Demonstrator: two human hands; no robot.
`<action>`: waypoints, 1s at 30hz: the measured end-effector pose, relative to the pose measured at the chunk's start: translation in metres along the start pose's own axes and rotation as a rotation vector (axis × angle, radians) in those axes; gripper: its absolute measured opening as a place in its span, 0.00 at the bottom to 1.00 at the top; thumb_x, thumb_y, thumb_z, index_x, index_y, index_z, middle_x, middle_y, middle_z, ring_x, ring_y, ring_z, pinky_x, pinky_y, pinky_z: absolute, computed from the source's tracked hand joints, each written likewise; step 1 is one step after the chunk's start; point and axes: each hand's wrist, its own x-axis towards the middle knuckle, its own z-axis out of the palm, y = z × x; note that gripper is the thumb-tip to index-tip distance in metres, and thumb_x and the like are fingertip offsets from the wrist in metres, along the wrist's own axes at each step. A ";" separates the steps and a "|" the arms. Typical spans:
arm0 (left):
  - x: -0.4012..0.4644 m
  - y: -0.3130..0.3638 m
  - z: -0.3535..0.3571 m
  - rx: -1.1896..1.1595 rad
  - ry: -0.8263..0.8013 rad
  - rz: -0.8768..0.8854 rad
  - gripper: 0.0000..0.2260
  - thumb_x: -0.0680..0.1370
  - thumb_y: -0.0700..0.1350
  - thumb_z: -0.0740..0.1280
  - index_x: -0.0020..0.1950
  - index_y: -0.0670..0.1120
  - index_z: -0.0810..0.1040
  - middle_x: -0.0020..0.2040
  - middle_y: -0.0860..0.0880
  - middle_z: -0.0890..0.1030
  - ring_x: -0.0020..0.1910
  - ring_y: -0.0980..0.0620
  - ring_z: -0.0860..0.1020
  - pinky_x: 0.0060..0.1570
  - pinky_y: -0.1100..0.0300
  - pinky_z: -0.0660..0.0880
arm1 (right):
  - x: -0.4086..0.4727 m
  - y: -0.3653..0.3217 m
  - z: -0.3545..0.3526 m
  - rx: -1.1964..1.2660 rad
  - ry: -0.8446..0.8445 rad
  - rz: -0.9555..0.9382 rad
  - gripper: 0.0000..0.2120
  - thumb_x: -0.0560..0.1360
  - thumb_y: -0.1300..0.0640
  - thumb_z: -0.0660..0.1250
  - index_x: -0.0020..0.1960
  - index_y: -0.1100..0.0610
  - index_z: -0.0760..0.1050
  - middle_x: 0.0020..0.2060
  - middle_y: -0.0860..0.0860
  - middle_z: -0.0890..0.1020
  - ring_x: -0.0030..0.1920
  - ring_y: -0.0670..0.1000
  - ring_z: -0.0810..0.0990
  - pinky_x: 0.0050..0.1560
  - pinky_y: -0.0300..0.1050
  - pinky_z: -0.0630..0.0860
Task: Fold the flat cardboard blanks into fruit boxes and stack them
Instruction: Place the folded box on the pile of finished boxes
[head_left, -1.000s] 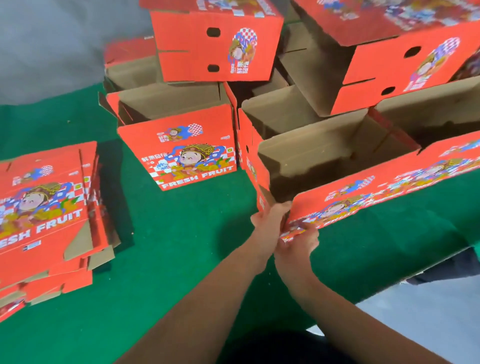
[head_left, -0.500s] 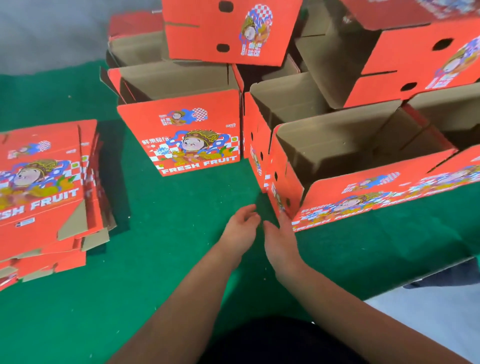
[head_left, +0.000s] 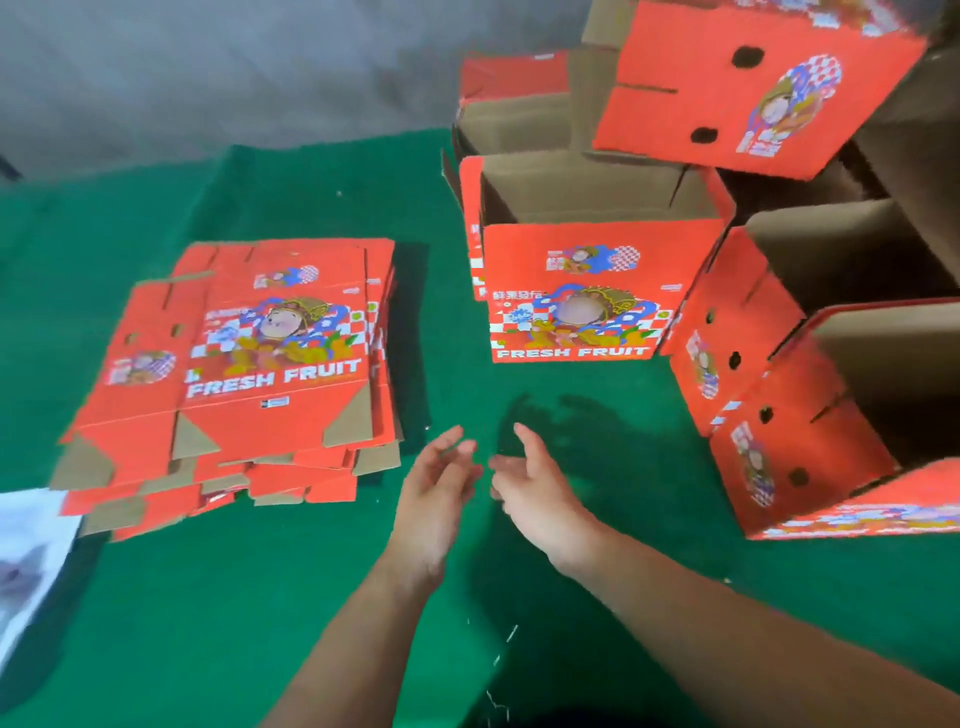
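Both hands hovering empty over the green bench.

The left hand (head_left: 436, 486) and right hand (head_left: 535, 486) are reaching forward side by side, fingers loosely spread, each grip open and holding nothing. The stack of flat blanks (head_left: 249, 374) is lying to the left; folded boxes (head_left: 587, 291) are standing ahead and right.

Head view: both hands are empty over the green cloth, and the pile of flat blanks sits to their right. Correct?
Not quite. In the head view both the left hand and right hand are empty over the green cloth, but the pile of flat blanks sits to their left.
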 end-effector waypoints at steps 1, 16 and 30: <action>0.004 0.005 -0.023 -0.009 0.044 0.008 0.15 0.83 0.44 0.66 0.70 0.53 0.73 0.62 0.51 0.82 0.59 0.50 0.83 0.53 0.62 0.77 | 0.005 -0.008 0.020 -0.009 -0.014 0.009 0.35 0.82 0.56 0.60 0.83 0.45 0.48 0.58 0.49 0.80 0.44 0.50 0.79 0.44 0.42 0.76; 0.085 0.057 -0.238 0.756 0.123 0.031 0.33 0.77 0.59 0.60 0.82 0.63 0.55 0.82 0.50 0.61 0.82 0.46 0.49 0.80 0.46 0.46 | 0.067 -0.084 0.207 -0.353 0.152 -0.103 0.34 0.76 0.57 0.66 0.79 0.46 0.59 0.61 0.51 0.77 0.62 0.59 0.77 0.63 0.51 0.75; 0.086 0.031 -0.290 0.955 0.042 0.481 0.26 0.77 0.64 0.66 0.74 0.59 0.73 0.75 0.55 0.71 0.80 0.46 0.60 0.78 0.42 0.48 | 0.063 -0.059 0.170 0.197 0.356 0.173 0.07 0.82 0.60 0.63 0.52 0.55 0.80 0.50 0.54 0.85 0.50 0.56 0.84 0.52 0.52 0.82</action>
